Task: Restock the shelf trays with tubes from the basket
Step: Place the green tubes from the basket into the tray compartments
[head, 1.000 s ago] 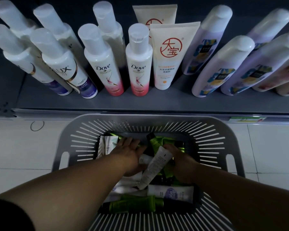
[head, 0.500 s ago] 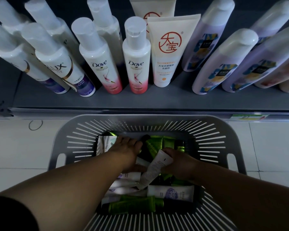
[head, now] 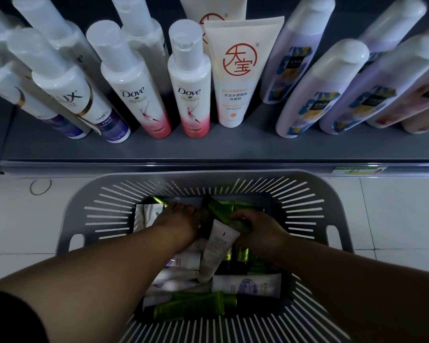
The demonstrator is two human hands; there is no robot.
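A grey slotted basket (head: 307, 209) on the floor holds several green and white tubes. My left hand (head: 180, 219) reaches into its far left part, fingers bent down among the tubes; whatever they hold is hidden. My right hand (head: 256, 229) is just to the right, fingers curled round a green tube (head: 219, 211) that points up-left. A white tube (head: 217, 248) leans under that hand. Another white tube (head: 245, 284) and a green tube (head: 191, 309) lie at the near end.
Beyond the basket runs a grey shelf (head: 208, 149) with a front rail. On it stand Dove bottles (head: 190, 78), Lux bottles (head: 67, 82), a white tube with a red logo (head: 238, 70) and lilac bottles (head: 315, 87). White floor tiles flank the basket.
My left hand's fingers have gone from spread flat to bent down into the tubes. My right hand has closed round the green tube. The view has shifted slightly.
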